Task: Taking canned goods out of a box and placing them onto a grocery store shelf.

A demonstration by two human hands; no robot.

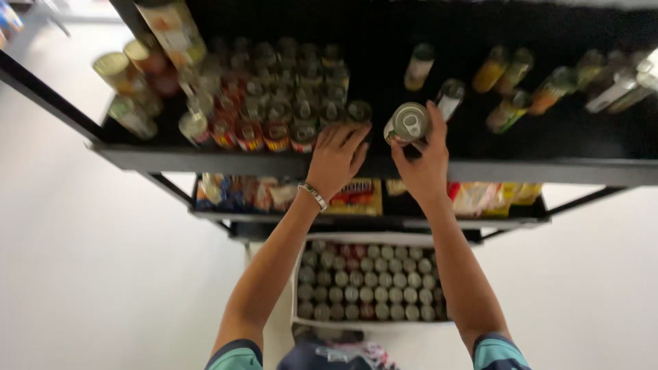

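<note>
The right hand (423, 164) is closed around a pull-tab can (407, 123), held just above the black top shelf (205, 159). The left hand (337, 159) lies open and flat, fingers touching the packed rows of cans (288, 113). Many cans already stand there; the box of cans (367, 282) below looks still nearly full.

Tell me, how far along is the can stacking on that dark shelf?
Done: a block of cans already stands in rows on the top shelf. In hand: the right hand holds one can at the shelf front, and the left hand rests against the end of the front row. Left: a white box below is still full of cans, so plenty seems to remain.
</note>
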